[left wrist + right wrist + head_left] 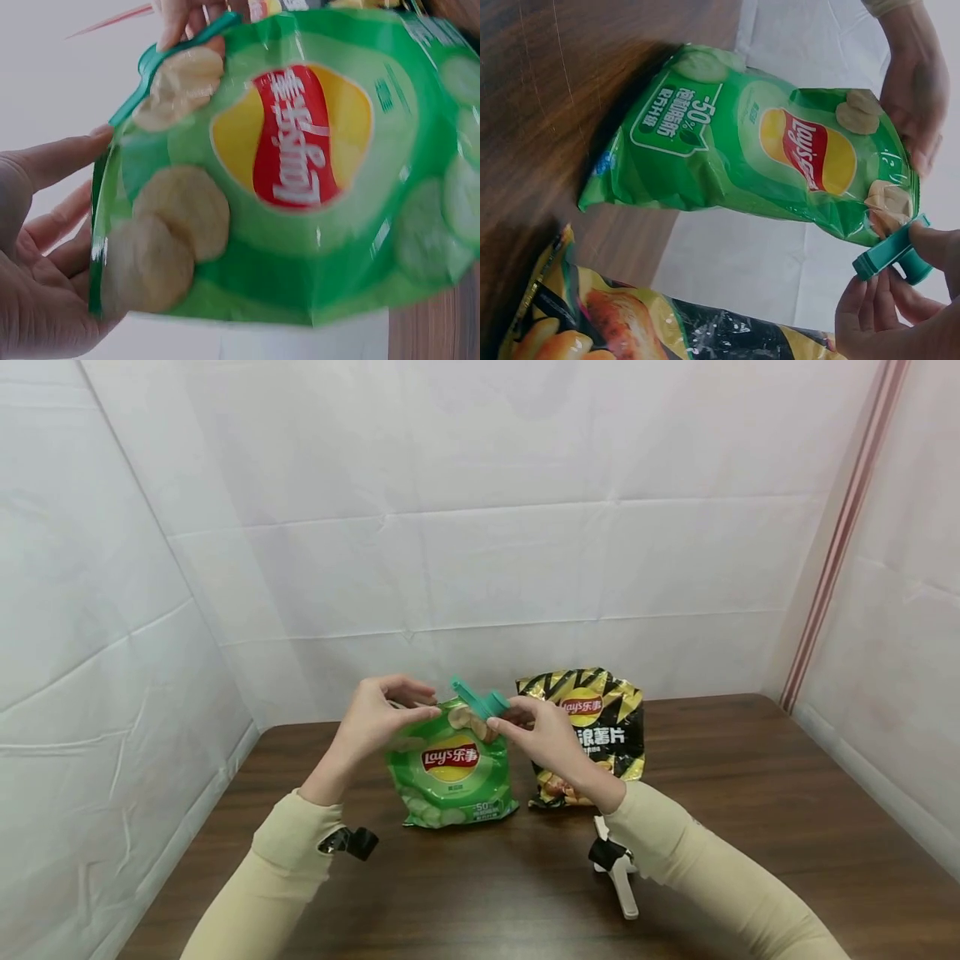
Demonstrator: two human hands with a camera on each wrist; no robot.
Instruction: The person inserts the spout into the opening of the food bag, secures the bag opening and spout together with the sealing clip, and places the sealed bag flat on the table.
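A green Lay's chip bag stands upright on the table. At its upper left edge, my left hand holds the bag, thumb in front and fingers behind in the left wrist view. My right hand pinches a teal bag clip with a round spout between thumb and fingers. The clip is at the bag's upper right corner, its long bar tilted up to the left in the head view. How much of the bag's edge lies inside the clip, I cannot tell.
Behind my right hand stands a black and yellow Lay's chip bag. A white plastic piece shows beside my right forearm, partly covered by a black strap. White sheeting walls the back and sides of the brown wooden table.
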